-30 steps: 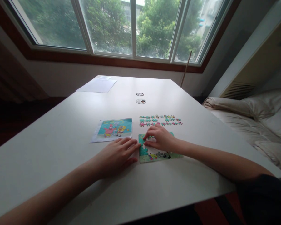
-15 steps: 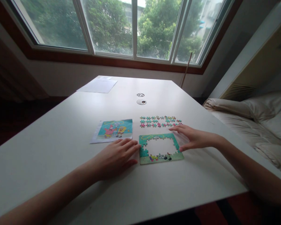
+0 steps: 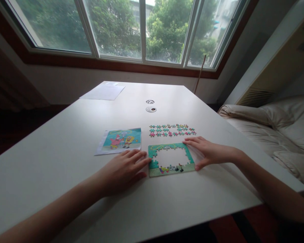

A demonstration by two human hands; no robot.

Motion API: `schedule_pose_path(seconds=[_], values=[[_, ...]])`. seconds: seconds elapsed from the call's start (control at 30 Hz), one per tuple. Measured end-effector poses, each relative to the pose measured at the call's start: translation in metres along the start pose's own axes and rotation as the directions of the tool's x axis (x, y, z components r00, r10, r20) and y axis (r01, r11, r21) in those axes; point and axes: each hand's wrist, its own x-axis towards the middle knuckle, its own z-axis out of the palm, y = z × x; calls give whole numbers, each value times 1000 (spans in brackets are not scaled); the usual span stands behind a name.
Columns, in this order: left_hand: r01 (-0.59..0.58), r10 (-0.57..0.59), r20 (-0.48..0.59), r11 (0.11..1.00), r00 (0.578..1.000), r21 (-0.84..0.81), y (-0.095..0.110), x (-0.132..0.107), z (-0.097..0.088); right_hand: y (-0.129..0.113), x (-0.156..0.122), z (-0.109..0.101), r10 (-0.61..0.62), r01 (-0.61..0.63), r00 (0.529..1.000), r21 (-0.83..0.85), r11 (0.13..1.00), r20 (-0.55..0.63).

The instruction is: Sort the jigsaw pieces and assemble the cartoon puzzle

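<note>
A green jigsaw puzzle frame (image 3: 155,172), its middle bare, lies flat on the white table between my hands. At its left edge my left hand (image 3: 125,168) rests palm down, a fingertip touching the border. My right hand (image 3: 209,151) is at the right edge, thumb and fingers spread apart around the upper and lower right corners. Behind the frame, loose puzzle pieces (image 3: 170,134) are laid out in rows. A cartoon picture sheet (image 3: 120,139) with a pink and a yellow figure lies just beyond my left hand.
White paper sheets (image 3: 103,92) lie at the table's far left. Two round grommets (image 3: 151,109) are set in the tabletop (image 3: 73,135). A cushioned beige sofa (image 3: 263,131) stands along the right side, and a window (image 3: 116,30) is beyond the far end.
My right hand has settled closer against the frame's right edge, and the frame sits slightly less tilted. My left hand stays nearly in place. The view has shifted slightly.
</note>
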Motion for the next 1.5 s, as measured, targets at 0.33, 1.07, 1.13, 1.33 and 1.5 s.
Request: schedule_pose_path(seconds=[0.33,1.07,1.13,1.33,1.5], values=[[-12,12,16,1000,1000,9,0,0,-1,-1,0,-1,17,-18,999,12,1000,35],[-15,16,-9,1000,1000,9,0,-2,1,4,85,-8,73,-135,935,-159,978,-348],[-15,16,-14,1000,1000,12,0,-2,2,5,88,-11,105,-150,942,-123,981,-318],[-11,11,-7,1000,1000,6,0,-1,1,14,97,-23,183,-184,972,9,983,-146],[-2,2,5,1000,1000,-7,1,-1,0,13,96,-28,115,-99,980,102,990,-164]])
